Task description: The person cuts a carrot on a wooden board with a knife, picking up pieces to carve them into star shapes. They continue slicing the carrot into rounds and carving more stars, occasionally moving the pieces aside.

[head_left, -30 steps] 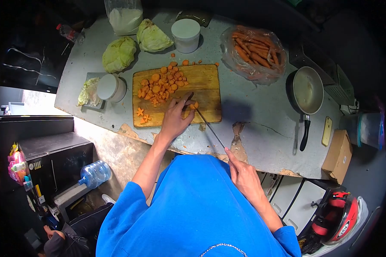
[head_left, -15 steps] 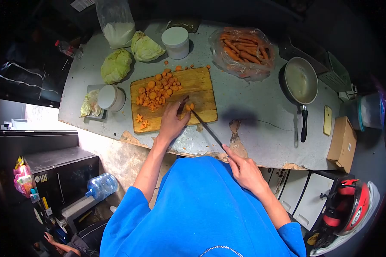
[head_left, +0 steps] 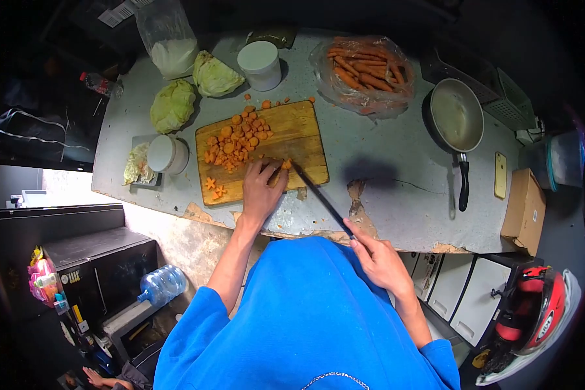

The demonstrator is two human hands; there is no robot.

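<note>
My right hand (head_left: 381,263) is closed round the handle of a long knife (head_left: 322,198). The knife's tip reaches the wooden cutting board (head_left: 305,133), beside a small carrot piece (head_left: 286,164). My left hand (head_left: 264,190) bends over the front of the board, fingers and thumb closed on that carrot piece. Beyond it lies a heap of cut carrot pieces (head_left: 239,138). A few star-shaped carrot pieces (head_left: 216,190) rest near the board's front left corner.
A bag of whole carrots (head_left: 367,71) lies behind the board. Cabbages (head_left: 173,106) and white tubs (head_left: 260,65) stand back left. On the right are a frying pan (head_left: 457,117), a yellow phone (head_left: 500,175) and a cardboard box (head_left: 525,211). Carrot bits lie behind the board.
My left fingers have drawn together and lowered at the carrot piece. The knife has shifted slightly, with my right hand a little farther right. The whole view has shifted slightly.
</note>
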